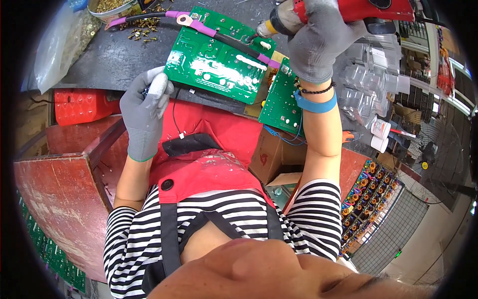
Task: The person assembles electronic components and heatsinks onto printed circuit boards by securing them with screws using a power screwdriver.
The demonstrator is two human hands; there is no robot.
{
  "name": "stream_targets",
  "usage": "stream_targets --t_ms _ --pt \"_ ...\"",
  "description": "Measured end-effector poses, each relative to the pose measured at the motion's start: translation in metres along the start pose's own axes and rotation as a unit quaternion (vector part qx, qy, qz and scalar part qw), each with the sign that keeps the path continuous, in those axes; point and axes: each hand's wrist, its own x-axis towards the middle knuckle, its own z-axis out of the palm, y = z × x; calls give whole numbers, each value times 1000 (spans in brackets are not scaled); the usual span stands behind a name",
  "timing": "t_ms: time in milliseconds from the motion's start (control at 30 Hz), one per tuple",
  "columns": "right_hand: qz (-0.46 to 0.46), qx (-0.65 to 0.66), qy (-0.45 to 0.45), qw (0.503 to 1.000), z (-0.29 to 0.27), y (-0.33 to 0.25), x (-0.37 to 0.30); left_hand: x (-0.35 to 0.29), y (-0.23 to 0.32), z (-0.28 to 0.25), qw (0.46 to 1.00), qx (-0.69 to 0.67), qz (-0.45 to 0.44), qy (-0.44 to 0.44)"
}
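Note:
My right hand (pixel 318 45), in a grey glove, is wrapped round a red power screwdriver (pixel 353 10). The driver's tip meets the upper right part of a green circuit board (pixel 194 55), near a screw point. Across this board lies a black cable (pixel 239 46) with purple sleeved ends and a copper ring lug (pixel 184 20). At the board's near left corner is my left hand (pixel 148 102), also gloved. Its fingers are curled together beside the edge; what they hold is hidden. A second green circuit board (pixel 280 102) sits partly beneath my right wrist.
Loose brass screws (pixel 144 27) lie by a tub of screws (pixel 112 7) at the far left, near a clear plastic bag (pixel 67 45). Clear plastic pieces (pixel 368 74) and a white bottle (pixel 380 130) are on the right. A red bin (pixel 84 107) stands below the table edge.

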Motion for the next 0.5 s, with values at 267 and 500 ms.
stream_targets --t_ms 267,500 --pt "2 25 4 1000 -3 13 -5 -5 0 -3 1000 -5 -11 6" --pt "-119 57 24 991 -36 -19 -8 -28 -4 9 993 -79 -66 -58"
